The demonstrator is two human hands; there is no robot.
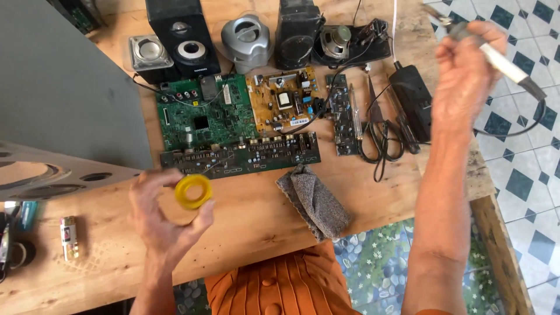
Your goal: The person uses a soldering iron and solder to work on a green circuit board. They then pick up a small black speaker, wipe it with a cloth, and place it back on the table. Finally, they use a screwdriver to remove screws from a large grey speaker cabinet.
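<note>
Yellow reel (193,192) pinched in left hand (166,217); right hand (466,70) grips soldering iron (499,58), whose hot tip or trailing cord (534,119) could snag and burn.

Left hand (160,219) holds yellow ring (193,192); right hand (466,70) grips soldering iron (503,63).

circuit boards (207,119), speakers (182,38), grey cloth (315,201), scissors (378,131)

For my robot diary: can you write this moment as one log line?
left hand: holds yellow ring | right hand: holds soldering iron | wooden table: circuit boards, grey cloth
</note>
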